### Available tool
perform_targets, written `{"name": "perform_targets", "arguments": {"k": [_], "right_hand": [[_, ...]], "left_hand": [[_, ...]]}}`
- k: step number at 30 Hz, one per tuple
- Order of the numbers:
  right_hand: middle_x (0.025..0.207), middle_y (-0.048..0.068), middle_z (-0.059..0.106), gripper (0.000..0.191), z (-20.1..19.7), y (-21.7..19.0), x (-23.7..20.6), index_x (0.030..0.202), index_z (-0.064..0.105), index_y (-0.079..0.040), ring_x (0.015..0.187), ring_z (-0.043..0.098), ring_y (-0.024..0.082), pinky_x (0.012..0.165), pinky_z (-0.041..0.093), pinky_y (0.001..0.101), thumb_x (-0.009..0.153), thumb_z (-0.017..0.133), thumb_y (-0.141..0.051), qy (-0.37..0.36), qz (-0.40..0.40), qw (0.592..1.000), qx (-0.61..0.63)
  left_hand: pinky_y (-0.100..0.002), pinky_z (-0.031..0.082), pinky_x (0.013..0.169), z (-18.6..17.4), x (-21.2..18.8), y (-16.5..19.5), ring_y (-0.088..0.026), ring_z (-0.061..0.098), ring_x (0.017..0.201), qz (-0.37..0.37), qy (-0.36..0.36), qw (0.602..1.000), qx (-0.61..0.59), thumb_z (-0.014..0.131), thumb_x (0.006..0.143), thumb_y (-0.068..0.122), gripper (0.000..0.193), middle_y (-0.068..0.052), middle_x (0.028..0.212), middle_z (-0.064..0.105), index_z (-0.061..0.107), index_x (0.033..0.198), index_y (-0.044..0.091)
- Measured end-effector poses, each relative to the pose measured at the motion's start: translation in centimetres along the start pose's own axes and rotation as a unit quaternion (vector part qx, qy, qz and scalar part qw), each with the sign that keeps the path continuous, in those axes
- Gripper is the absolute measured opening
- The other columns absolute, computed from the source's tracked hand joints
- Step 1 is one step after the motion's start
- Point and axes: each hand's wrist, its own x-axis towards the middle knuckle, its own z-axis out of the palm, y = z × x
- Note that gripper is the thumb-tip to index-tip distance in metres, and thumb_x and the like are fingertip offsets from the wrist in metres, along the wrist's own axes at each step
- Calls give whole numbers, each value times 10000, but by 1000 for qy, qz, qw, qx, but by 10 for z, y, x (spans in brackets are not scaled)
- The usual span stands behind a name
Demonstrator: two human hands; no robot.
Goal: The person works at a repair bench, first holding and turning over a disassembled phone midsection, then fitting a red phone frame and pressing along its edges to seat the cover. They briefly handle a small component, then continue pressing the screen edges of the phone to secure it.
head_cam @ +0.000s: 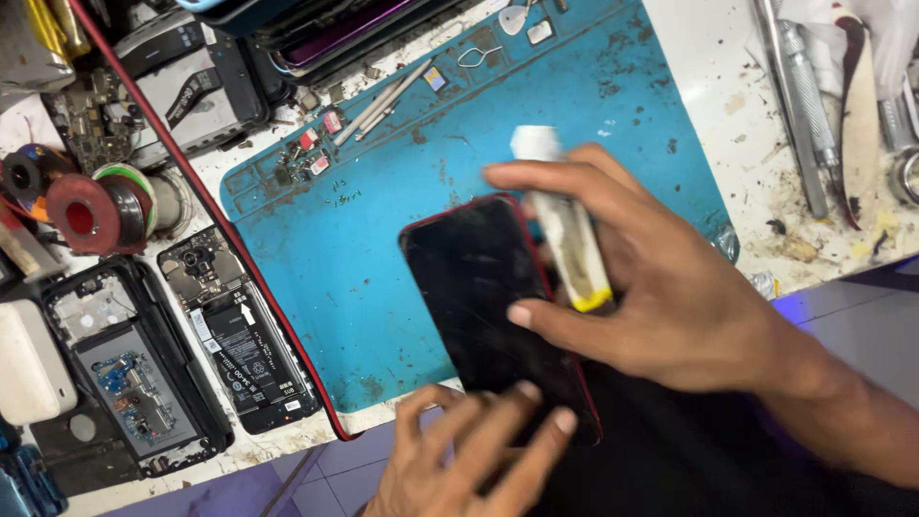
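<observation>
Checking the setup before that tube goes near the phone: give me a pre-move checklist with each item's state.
1. Left hand steadies the phone at its near end: ok.
2. Right hand grips the white tube: ok.
3. Tube's open end aimed at the phone's red edge: cannot tell, blurred.
4. Phone rests on the blue mat: not ok, near end overhangs.
5. Mat free of loose parts: not ok, small bits lie along its far edge.

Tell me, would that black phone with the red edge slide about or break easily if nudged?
The phone looks thin, flat and stiff, so it would probably slide, not roll. Its lower end hangs past the blue mat and table edge, steadied by the left hand, so it might tip off. The glossy front seems fragile.
</observation>
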Motion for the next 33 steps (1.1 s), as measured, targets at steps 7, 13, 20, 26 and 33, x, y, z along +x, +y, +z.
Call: {"name": "perform_targets", "arguments": {"k": [7, 13, 20, 26, 33], "right_hand": [[1303, 114, 534, 706, 4, -2, 33, 1520, 438, -118, 1182, 605, 263, 960, 491, 363, 875, 724, -127, -165, -25, 983, -75], [1339, 119, 557, 710, 14, 12, 47, 1478, 450, -117, 1240, 604, 291, 962, 512, 390, 821, 718, -146, -252, 27, 963, -90], [1348, 81, 596, 662, 16, 21, 49, 1464, 523, -148, 1266, 600, 294, 961, 500, 425, 840, 738, -196, -187, 20, 971, -146], [1398, 121, 607, 423, 16, 15, 46, 1363, 624, -105, 1282, 574, 338, 996, 463, 463, 964, 688, -232, -132, -46, 975, -171], [1279, 104, 709, 274, 9, -5, 45, 1277, 673, -76, 1003, 731, 285, 858, 566, 406, 1035, 554, -125, -102, -39, 974, -201]], "left_hand": [[-567, 336, 1224, 2, 5, -20, -210, 580, 1419, 161, -48, 984, 62, 640, 1110, 280, 322, -21, 1482, 649, 652, 1421, 195], [-547, 393, 1205, -10, 14, -24, -229, 568, 1377, 133, -81, 987, 44, 620, 1135, 289, 337, -85, 1430, 622, 622, 1467, 231], [-655, 389, 1167, -14, 31, -33, -288, 578, 1309, 91, -100, 991, 0, 569, 998, 184, 395, -165, 1347, 576, 671, 1379, 186], [-752, 355, 1133, -11, 35, -35, -332, 559, 1319, 66, -89, 994, -17, 601, 967, 186, 400, -170, 1354, 567, 678, 1359, 154], [-782, 325, 1136, -4, 29, -32, -394, 537, 1380, 51, -61, 995, -53, 657, 981, 200, 388, -158, 1412, 591, 668, 1368, 170]]}}
